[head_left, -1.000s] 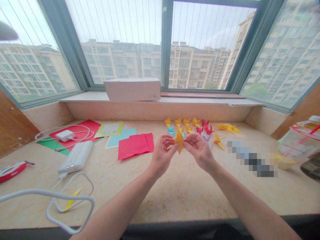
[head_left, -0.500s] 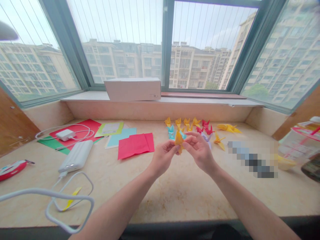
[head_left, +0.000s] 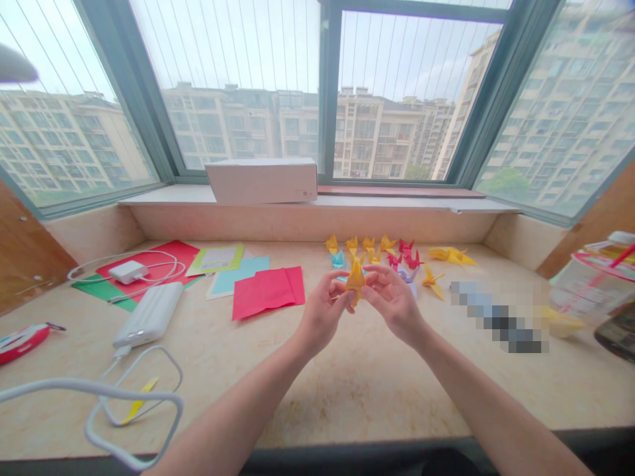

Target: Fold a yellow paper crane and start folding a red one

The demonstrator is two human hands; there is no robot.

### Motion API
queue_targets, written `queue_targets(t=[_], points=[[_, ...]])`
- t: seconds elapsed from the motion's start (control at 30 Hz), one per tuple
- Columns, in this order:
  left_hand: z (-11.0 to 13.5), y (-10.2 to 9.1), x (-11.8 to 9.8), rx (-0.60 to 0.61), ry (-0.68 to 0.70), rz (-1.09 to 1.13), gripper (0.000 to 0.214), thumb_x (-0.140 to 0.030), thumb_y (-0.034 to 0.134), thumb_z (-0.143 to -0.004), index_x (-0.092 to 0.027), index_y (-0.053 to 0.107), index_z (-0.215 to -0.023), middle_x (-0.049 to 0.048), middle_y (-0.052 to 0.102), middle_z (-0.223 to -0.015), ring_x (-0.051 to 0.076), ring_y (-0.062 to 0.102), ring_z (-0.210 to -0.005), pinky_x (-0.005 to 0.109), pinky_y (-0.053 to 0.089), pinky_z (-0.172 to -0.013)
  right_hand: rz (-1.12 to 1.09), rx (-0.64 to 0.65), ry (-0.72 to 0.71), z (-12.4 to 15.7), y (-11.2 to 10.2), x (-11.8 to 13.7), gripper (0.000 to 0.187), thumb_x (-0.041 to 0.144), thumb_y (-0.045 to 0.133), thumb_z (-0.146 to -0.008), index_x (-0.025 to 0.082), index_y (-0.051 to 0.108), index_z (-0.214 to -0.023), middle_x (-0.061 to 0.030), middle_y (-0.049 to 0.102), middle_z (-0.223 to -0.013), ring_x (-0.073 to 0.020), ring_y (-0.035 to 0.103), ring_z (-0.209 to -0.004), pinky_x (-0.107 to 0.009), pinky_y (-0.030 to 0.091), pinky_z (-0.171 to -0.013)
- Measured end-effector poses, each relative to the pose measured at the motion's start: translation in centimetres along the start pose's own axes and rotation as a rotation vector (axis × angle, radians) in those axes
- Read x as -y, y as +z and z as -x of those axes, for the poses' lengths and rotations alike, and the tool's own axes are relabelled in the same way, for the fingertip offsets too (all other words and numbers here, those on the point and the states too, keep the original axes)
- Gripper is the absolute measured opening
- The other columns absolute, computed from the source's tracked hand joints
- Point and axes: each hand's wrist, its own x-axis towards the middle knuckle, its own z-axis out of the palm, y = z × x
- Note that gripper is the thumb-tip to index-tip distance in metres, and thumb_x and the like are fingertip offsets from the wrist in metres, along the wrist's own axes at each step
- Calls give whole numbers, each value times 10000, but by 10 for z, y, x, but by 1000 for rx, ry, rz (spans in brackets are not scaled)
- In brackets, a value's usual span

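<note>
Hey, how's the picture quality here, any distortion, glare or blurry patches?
In the head view, the wide lens bends the window frame, a pixelated patch hides part of the counter, and the sky looks washed out by bright daylight.

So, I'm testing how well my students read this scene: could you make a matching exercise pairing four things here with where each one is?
Things:
1. Yellow origami crane
2. Red paper sheet
3. White power bank
4. White cardboard box

Places:
A. On the window sill
B. Held between the left hand and right hand
C. Partly over a light blue paper sheet
D. On the stone counter, with a white cable plugged in

Pairs: 1-B, 2-C, 3-D, 4-A
</note>
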Motion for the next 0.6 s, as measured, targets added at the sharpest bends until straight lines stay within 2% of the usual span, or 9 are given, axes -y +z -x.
queue_targets(t=[0.17,0.27,0.43,0.6], points=[[0,1,-3,22,3,10,353,-354,663,-864,-185,582,-1163,0,638,-738,120,599,-608,246,523,-560,23,16,-15,1,0,1,286,315,655,-876,284,584,-1151,-19,640,-914,-174,617,-818,-342,519,-760],[0,-2,-2,36,15,-34,377,-355,628,-891,-182,599,-1224,0,614,-731,108,578,-591,231,507,-546,93,-33,-57,1,0,0,302,304,634,-891,295,566,-1185,-27,622,-964,-172,610,-843,-336,514,-758],[1,-7,5,52,92,-282,390,-344,491,-970,-220,579,-1328,23,589,-790,98,524,-599,231,465,-553,341,-173,-221,-2,-5,1,212,285,631,-884,277,627,-1096,-61,579,-1125,-185,602,-902,-359,524,-770],[4,-8,2,108,181,-482,394,-290,375,-1010,-249,553,-1359,57,577,-909,117,521,-674,253,469,-618,525,-169,-231,-5,-12,2,146,277,623,-888,260,687,-1018,-78,599,-1145,-239,573,-1078,-371,526,-791]])
